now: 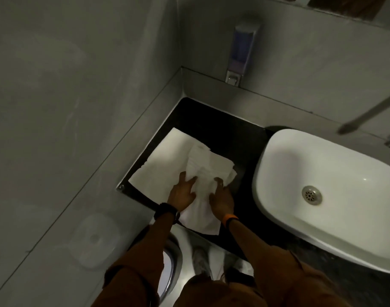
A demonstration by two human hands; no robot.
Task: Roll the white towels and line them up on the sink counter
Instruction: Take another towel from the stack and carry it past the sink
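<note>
A flat white towel (167, 158) lies on the black sink counter (229, 134) in the left corner. On top of it, a second, crumpled white towel (204, 171) stretches toward me and hangs over the counter's front edge. My left hand (183, 192) presses on this towel's left side, fingers spread and partly tucked under a fold. My right hand (220, 198) rests on its right side, fingers curled onto the cloth. Both wrists wear bands.
A white basin (322, 165) with a metal drain sits on the counter to the right. A soap dispenser (242, 49) hangs on the back wall. A tap (366, 114) reaches in from the right. Grey walls close the left and back.
</note>
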